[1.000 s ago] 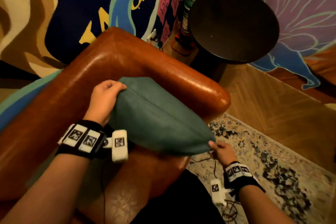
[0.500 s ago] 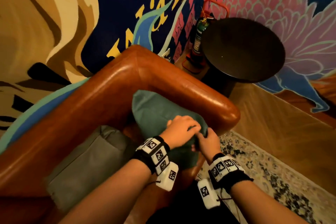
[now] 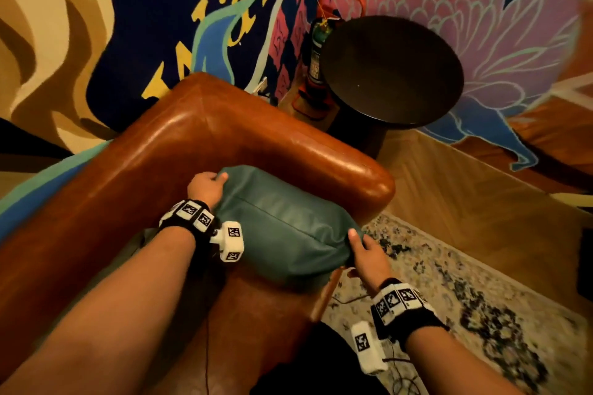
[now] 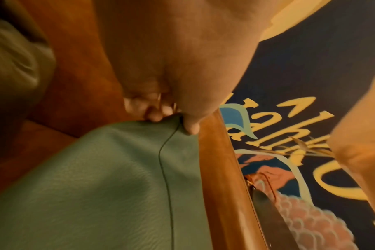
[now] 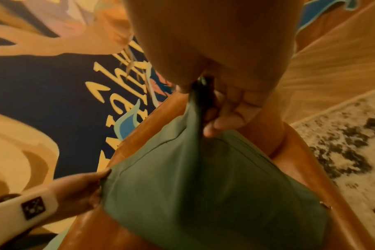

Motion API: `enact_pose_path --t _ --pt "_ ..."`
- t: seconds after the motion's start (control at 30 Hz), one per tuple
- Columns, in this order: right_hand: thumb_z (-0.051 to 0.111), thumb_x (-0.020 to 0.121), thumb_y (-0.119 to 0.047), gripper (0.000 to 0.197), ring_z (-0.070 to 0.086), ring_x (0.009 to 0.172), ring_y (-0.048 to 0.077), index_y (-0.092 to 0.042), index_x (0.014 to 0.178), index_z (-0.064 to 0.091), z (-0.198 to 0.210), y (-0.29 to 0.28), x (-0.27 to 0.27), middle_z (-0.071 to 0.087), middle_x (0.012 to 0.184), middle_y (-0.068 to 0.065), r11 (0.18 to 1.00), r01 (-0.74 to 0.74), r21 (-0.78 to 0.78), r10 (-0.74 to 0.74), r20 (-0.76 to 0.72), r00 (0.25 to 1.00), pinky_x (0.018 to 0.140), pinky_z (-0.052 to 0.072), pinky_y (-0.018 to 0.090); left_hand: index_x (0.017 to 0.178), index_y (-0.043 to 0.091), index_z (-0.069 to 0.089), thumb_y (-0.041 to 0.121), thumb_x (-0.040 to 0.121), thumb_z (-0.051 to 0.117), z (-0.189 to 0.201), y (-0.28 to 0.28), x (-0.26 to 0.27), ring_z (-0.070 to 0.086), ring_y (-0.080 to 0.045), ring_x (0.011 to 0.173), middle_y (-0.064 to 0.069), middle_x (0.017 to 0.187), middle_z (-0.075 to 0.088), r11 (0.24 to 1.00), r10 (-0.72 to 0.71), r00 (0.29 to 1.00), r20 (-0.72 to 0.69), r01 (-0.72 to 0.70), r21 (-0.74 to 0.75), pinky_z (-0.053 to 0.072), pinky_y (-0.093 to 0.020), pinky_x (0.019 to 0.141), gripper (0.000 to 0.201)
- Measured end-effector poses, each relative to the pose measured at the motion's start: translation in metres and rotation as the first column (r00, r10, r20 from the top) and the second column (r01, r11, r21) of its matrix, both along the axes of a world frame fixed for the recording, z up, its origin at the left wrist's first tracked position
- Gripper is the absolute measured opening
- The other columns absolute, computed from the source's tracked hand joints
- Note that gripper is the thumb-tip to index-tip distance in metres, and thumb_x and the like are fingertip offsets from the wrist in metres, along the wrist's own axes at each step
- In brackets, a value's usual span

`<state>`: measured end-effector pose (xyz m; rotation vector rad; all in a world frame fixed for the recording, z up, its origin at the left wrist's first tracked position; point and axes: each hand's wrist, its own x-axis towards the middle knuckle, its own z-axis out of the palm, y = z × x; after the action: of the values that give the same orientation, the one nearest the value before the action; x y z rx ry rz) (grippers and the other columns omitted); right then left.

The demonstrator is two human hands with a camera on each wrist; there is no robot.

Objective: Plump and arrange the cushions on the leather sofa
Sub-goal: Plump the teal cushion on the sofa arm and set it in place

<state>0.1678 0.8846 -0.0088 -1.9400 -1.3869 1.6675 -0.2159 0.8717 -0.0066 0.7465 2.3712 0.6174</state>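
A teal green cushion lies across the corner of the brown leather sofa, beside the armrest. My left hand grips its far left corner, fingers curled over the seam; the left wrist view shows the same pinch on the cushion. My right hand grips the near right corner, thumb on top; in the right wrist view the fingers bunch the cushion fabric. A grey cushion sits to the left in the left wrist view, mostly hidden behind my left arm in the head view.
A round dark side table stands just past the armrest, with a fire extinguisher in the wall corner behind it. A patterned rug and wood floor lie to the right. Painted mural walls close in behind the sofa.
Half a second ago both hands were pressed together on the squashed cushion. They have since spread apart to its two opposite corners, and the cushion is stretched out wide again.
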Motion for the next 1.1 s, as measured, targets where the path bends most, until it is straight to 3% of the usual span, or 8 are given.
enact_pose_path --t 0.13,0.33,0.47,0.57,0.67,0.77,0.9,1.1 --pt "0.060 0.095 -0.042 0.028 0.064 0.074 0.021 -0.015 0.099 0.070 0.013 0.005 0.029 0.072 0.094 0.010 0.988 0.146 -0.055 -0.148 -0.052 0.988 0.062 0.051 0.032 0.090 0.009 0.079 0.029 0.091 0.071 0.003 -0.022 0.004 0.059 -0.017 0.065 -0.007 0.071 0.070 0.936 0.036 0.971 0.237 -0.116 0.332 0.046 -0.030 0.063 0.022" --pt "0.071 0.089 -0.031 0.024 0.054 0.062 0.017 -0.008 0.085 0.068 0.050 0.007 0.013 0.061 0.080 0.013 0.991 0.052 -0.122 -0.073 -0.172 0.982 0.054 0.045 0.027 0.073 0.007 0.068 0.011 0.081 0.075 0.009 -0.031 -0.017 0.047 -0.013 0.045 -0.010 0.064 0.055 0.800 0.361 0.784 0.505 -0.539 0.264 0.039 -0.027 0.047 0.011" --pt "0.066 0.093 -0.022 0.020 0.054 0.049 0.011 -0.013 0.075 0.065 0.105 0.025 -0.060 0.059 0.062 0.002 0.997 -0.024 -0.067 0.000 -0.345 0.938 0.042 0.041 0.022 0.109 0.005 0.071 0.009 0.094 0.062 0.018 -0.036 -0.042 0.059 -0.013 0.065 -0.005 0.082 0.067 0.783 0.343 0.830 0.440 -0.511 0.354 0.055 -0.018 0.053 0.017" --pt "0.065 0.093 -0.016 0.018 0.050 0.041 0.011 -0.003 0.081 0.064 0.122 0.041 -0.148 0.057 0.057 0.005 0.996 -0.083 -0.018 0.067 -0.430 0.900 0.040 0.043 0.024 0.127 0.011 0.061 0.014 0.101 0.052 0.005 -0.064 -0.044 0.065 -0.022 0.079 -0.013 0.105 0.069 0.832 0.340 0.846 0.411 -0.475 0.287 0.059 -0.031 0.069 0.028" --pt "0.067 0.091 -0.012 0.022 0.048 0.033 0.010 -0.004 0.073 0.056 0.112 0.046 -0.242 0.047 0.054 0.007 0.988 -0.138 -0.063 0.105 -0.375 0.921 0.037 0.048 0.023 0.127 0.010 0.057 0.012 0.103 0.047 -0.010 -0.101 -0.007 0.063 -0.020 0.077 -0.016 0.118 0.061 0.860 0.344 0.765 0.544 -0.490 0.146 0.058 -0.025 0.056 0.026" --pt "0.064 0.095 -0.020 0.023 0.053 0.036 0.011 -0.007 0.079 0.053 0.092 0.037 -0.303 0.044 0.061 0.009 0.916 -0.291 -0.277 0.177 -0.372 0.911 0.045 0.058 0.030 0.141 0.018 0.047 0.006 0.101 0.051 -0.017 -0.123 0.040 0.060 -0.015 0.099 -0.004 0.129 0.051 0.845 0.315 0.673 0.669 -0.520 0.126 0.059 -0.032 0.071 0.042" --pt "0.046 0.102 -0.043 0.043 0.067 0.060 0.018 -0.011 0.079 0.062 0.066 0.049 -0.315 0.056 0.061 0.003 0.653 -0.700 -0.288 0.624 -0.319 0.713 0.058 0.054 0.026 0.154 0.035 0.025 0.024 0.097 0.063 -0.031 -0.137 0.055 0.053 -0.017 0.121 0.010 0.136 0.048 0.791 0.353 0.608 0.711 -0.600 0.120 0.054 -0.034 0.074 0.070" --pt "0.044 0.101 -0.008 0.023 0.055 0.078 0.019 -0.018 0.095 0.064 -0.012 0.153 -0.256 0.060 0.088 0.006 0.736 -0.677 0.011 0.674 0.084 0.734 0.062 0.043 0.026 0.152 0.046 0.022 0.043 0.087 0.073 -0.058 -0.134 0.046 0.051 -0.018 0.123 0.015 0.139 0.046 0.751 0.420 0.546 0.725 -0.658 0.060 0.055 -0.051 0.091 0.083"
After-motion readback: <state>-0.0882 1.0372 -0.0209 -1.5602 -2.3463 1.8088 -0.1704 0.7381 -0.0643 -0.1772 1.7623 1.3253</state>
